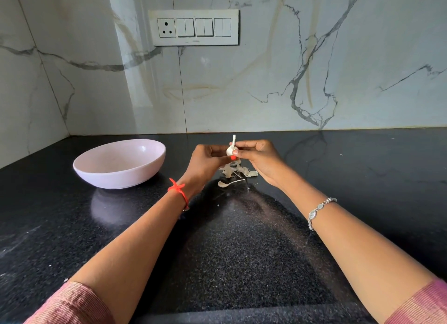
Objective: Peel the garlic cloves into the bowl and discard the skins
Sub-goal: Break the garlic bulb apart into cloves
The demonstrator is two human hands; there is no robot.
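Observation:
A small white garlic bulb [231, 149] with an upright stalk is held above the black counter between both hands. My left hand [205, 163] grips it from the left. From the right, my right hand [260, 158] pinches it with thumb and fingertips near the stalk. Directly below the hands lies a small pile of papery garlic skins [235, 172], with one curled piece a little nearer to me. A pale pink bowl [121, 163] stands on the counter to the left of my left hand; its inside looks empty.
The black speckled counter [242, 251] runs back to a marble-patterned wall and a corner at the left. A switch panel with a socket [194, 27] is mounted on the wall above the bowl. Tiny white flecks dot the counter.

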